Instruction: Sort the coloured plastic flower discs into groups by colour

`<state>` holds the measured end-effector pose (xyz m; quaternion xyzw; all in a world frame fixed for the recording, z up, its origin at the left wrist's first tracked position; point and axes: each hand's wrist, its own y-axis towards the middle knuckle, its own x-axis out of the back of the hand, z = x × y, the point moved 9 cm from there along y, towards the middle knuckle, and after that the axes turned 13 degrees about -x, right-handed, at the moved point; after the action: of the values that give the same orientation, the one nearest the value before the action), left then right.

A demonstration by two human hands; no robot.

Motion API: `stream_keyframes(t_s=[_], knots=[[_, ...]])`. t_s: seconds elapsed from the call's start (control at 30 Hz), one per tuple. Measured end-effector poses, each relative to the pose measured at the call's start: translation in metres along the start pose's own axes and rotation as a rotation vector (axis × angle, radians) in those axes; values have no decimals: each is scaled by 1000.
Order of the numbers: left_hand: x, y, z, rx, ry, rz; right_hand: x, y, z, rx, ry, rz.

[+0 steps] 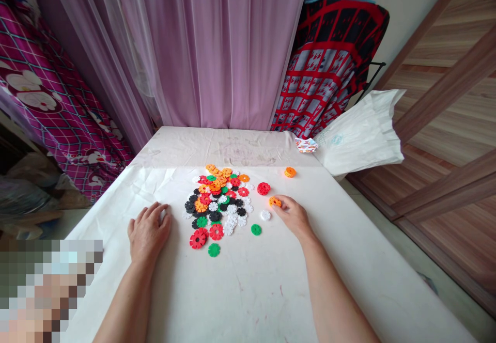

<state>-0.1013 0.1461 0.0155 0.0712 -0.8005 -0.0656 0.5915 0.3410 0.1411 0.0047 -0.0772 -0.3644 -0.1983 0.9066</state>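
Orange notched plastic disc [275,202] edge-pinched by fingers of R hand [294,216], prob. for control, right of multicoloured plastic-disc pile [213,206]; L hand [149,232] rests on white table [232,301], fingers bent, can't tell if gripping.

One left hand [149,232], one right hand [295,219], one table [240,291] and one white bag [362,134] are counted. Right of one disc heap [216,198] too overlapped for counting, one orange stack [290,172], one red stack [263,188], one white piece [265,215], one green disc [256,229] and one held orange piece [274,202] are seen
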Motion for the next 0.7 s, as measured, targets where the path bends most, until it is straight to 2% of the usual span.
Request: stream_keyframes(t_s=[0.13,0.4,0.7], knots=[[1,0,0,7,-1,-10,-1,-2,4,15,-62,-5],[0,0,1,12,-2,-4,-7,-3,19,-28,-365,-26],[1,1,0,12,0,0,-9,-1,17,-50,-386,4]])
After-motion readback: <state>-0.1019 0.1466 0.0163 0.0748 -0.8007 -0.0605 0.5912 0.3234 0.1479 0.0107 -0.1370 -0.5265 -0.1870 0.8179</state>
